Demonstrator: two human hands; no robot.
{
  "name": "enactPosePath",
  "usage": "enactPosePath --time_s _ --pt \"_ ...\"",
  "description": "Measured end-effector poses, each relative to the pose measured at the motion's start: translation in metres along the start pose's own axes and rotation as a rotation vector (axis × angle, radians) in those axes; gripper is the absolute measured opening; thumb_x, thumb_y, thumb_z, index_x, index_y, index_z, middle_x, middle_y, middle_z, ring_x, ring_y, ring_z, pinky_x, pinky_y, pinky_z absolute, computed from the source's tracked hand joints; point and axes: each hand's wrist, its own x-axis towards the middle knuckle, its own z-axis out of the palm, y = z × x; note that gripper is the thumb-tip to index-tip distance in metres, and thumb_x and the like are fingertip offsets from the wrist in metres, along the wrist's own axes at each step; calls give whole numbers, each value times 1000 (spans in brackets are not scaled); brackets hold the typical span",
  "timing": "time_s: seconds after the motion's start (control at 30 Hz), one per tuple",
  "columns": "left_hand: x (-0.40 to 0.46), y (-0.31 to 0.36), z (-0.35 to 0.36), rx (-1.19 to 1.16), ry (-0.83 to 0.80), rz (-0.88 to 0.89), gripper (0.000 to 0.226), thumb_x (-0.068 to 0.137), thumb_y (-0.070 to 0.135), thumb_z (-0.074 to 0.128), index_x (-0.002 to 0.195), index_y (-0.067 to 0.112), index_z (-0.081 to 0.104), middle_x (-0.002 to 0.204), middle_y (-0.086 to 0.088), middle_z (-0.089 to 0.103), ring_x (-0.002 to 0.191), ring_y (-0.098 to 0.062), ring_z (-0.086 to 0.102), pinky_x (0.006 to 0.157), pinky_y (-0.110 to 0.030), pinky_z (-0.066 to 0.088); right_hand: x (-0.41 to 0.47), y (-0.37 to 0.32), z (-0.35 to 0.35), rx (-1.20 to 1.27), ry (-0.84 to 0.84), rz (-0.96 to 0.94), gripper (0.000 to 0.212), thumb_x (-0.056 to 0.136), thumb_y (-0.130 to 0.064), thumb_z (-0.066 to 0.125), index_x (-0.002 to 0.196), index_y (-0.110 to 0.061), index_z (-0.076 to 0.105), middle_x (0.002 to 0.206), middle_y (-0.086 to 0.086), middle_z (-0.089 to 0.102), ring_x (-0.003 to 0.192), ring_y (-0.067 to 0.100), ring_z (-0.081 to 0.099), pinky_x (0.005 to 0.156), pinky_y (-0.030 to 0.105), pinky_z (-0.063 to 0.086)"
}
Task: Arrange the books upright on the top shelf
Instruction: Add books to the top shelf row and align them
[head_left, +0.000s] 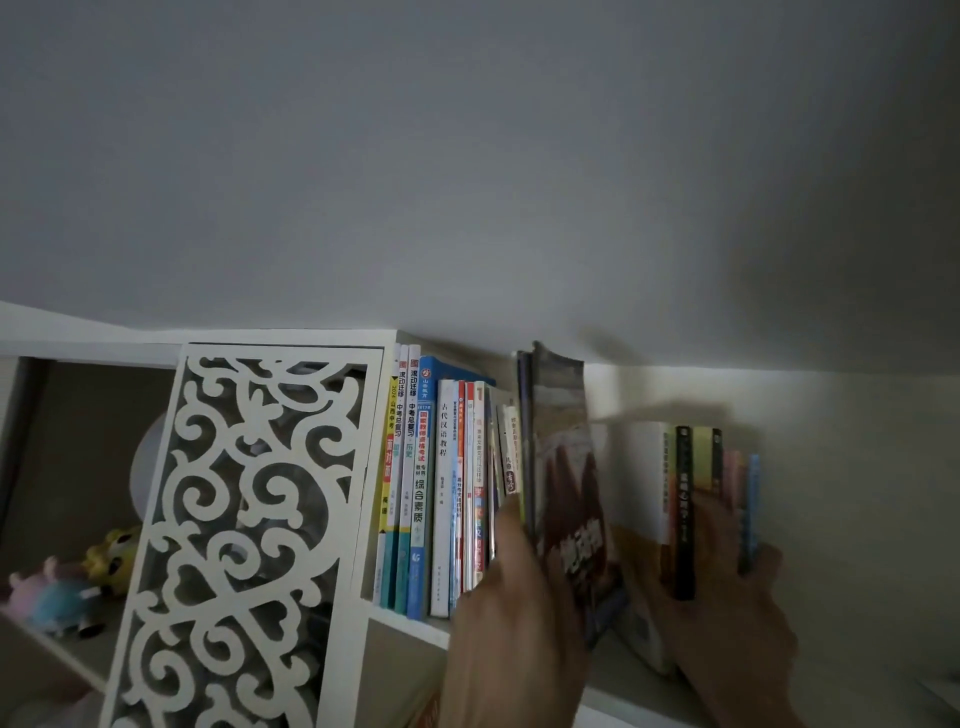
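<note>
Closest to the lens, the left hand (511, 613) is up at the shelf, thumb on the near face and fingers faintly visible across the far face of a tall thin book (563, 467), so it grips that book, which stands a little tilted and blurred. Just to the right, the right hand (727, 587) wraps its curled fingers over a small cluster of short books (693, 499), a black spine, a yellowish one, pink and blue, holding them together upright.

On the left side of the top shelf (410, 621), a row of upright books (436, 488) is packed tight against the white side panel (387, 353), spines out. Between the tall book and the short cluster there is an open gap showing the pale back wall (628, 467). Right of the blue spine the shelf runs on with free room. Above, the books' tops come close under the grey ceiling (467, 156), little headroom there.

Off to the left, a white fretwork screen (244, 519) fronts the next compartment, and soft toys (67, 587) sit on a lower ledge behind it.
</note>
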Motion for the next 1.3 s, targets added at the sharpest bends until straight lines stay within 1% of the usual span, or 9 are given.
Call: enactPosePath --time_s 0.07,0.17,0.27,0.33,0.53,0.7,0.87,1.07,1.3 --pt "5 1 18 17 -60 119 65 95 64 32 144 29 6 102 4 72 76 -4 70 71 -11 56 3 12 -2 15 81 9 89 73 -85 52 149 -42 34 131 12 42 81 39 60 66 49 58" --pt "26 -14 53 164 -127 33 57 107 37 40 151 20 8 121 -3 71 94 -15 74 83 -29 61 14 19 -12 10 10 -72 93 74 -74 55 155 -44 17 158 5 21 133 37 48 104 60 44" --pt "22 -18 68 261 -212 -22 56 109 47 29 154 19 11 123 -5 70 100 -20 73 87 -37 60 7 13 -5 124 257 17 95 64 -54 85 143 -37 34 127 20 44 72 43 61 68 57 58" --pt "27 -10 67 353 -292 -35 74 99 63 11 156 15 14 126 -7 67 105 -25 71 88 -39 57 -1 0 5 168 308 30 97 57 -52 89 138 -34 39 119 18 45 58 40 58 60 49 56" --pt "29 -40 64 407 -61 147 72 105 54 20 162 11 20 133 -1 61 98 -15 68 79 -33 60 -9 -25 23 196 271 -101 92 56 -50 92 135 -33 48 112 12 47 54 37 61 51 40 53" --pt "39 -83 78 486 139 422 63 107 45 38 158 9 33 151 -10 51 141 -26 48 121 -44 32 -10 -39 32 124 191 -314 57 88 -62 53 142 -47 44 119 5 53 64 28 67 51 31 51" --pt "56 -98 87 587 149 449 67 107 54 32 158 10 34 166 -10 30 154 -26 27 123 -44 20 0 -37 37 113 166 -335 80 89 -66 43 160 -44 12 121 8 61 78 30 71 56 40 58" --pt "68 -104 95 594 274 513 59 104 48 40 148 10 51 159 -10 42 149 -27 37 124 -40 20 10 -38 58 12 194 -304 88 87 -73 31 162 -27 19 102 12 62 66 34 64 49 32 47" --pt "61 -121 80 625 148 602 67 96 46 49 154 12 43 166 -8 30 154 -24 27 126 -38 14 3 -39 59 -3 61 -178 104 86 -84 24 160 -11 20 106 19 63 70 38 67 50 37 51"
